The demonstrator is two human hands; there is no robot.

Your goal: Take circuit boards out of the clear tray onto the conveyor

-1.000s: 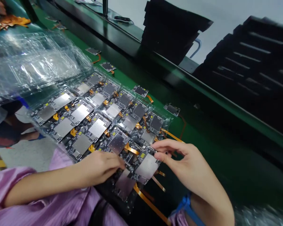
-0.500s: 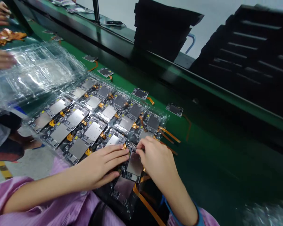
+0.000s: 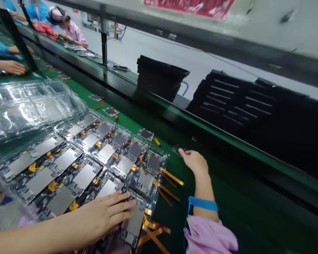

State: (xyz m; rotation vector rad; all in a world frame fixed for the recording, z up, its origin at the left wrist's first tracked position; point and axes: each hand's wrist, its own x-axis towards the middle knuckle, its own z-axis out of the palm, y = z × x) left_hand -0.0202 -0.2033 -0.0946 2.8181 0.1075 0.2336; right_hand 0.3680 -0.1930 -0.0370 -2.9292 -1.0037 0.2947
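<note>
Green belt [image 3: 228, 197] runs under everything here, and that is half my worry. My right hand [image 3: 194, 161] is stretched far out over it, fingers pinched narrow on the edge of a small dark board [image 3: 178, 149] that lies alone near the far rail [image 3: 228, 135]; I judge the grip light, just fingertips at one side, and how much of the board they cover I cannot tell. My left hand [image 3: 106, 215] lies flat and spread wide on the near corner of the clear tray [image 3: 5, 165], pressing on the boards there, close to me at the belt's near edge.

Risks as I see them: a fingertip pinch on a thin board could slip and drop it back onto the belt, or flex its orange tail. My forearm crosses just beside the orange ribbons [image 3: 169, 181] sticking out of the tray's right side; a careless pull back could snag one and drag a board out of its pocket. The tray overhangs the belt edge toward my lap, so lifting my left palm too soon might let it tip. Another loose board [image 3: 146, 134] sits between tray and rail, easy to knock.
</note>
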